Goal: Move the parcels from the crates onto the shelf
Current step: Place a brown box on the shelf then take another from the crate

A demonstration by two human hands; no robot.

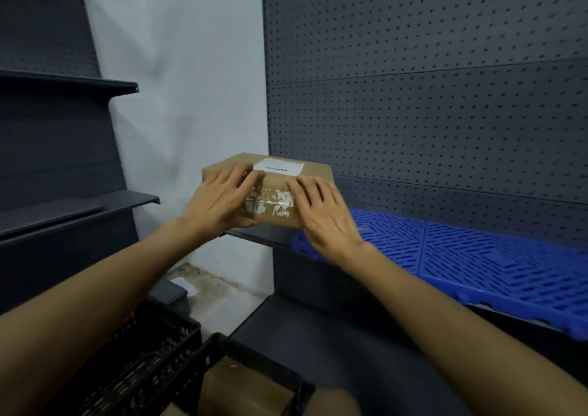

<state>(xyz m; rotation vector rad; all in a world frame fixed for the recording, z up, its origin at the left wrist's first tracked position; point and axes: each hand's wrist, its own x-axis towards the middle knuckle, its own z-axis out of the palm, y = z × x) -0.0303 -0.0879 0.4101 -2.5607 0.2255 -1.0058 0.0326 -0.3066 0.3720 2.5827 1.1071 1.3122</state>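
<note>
A person reaches forward with both bare arms, holding one brown cardboard parcel (269, 189) at the left end of a dark metal shelf (254, 235). The left hand (219, 199) lies over the parcel's near left corner, fingers spread across the top and thumb curled under the front lower edge, gripping it. The right hand (327, 212) rests flat on the near right side, fingers straight and pressed against the cardboard. The parcel sits level, its base at or just above the shelf edge; whether it bears fully on the shelf cannot be told. A white label (278, 165) is stuck on its top, and torn white tape (270, 204) crosses its front face.

Just right of the parcel, a blue slotted plastic mat (477, 256) covers the shelf. Behind it stands a dark pegboard panel (413, 97). To the left, a second shelving unit (63, 161) stands against a pale wall (178, 81).

Low in view are two black plastic crates (152, 361). The nearer crate holds at least one more brown parcel (241, 387).
</note>
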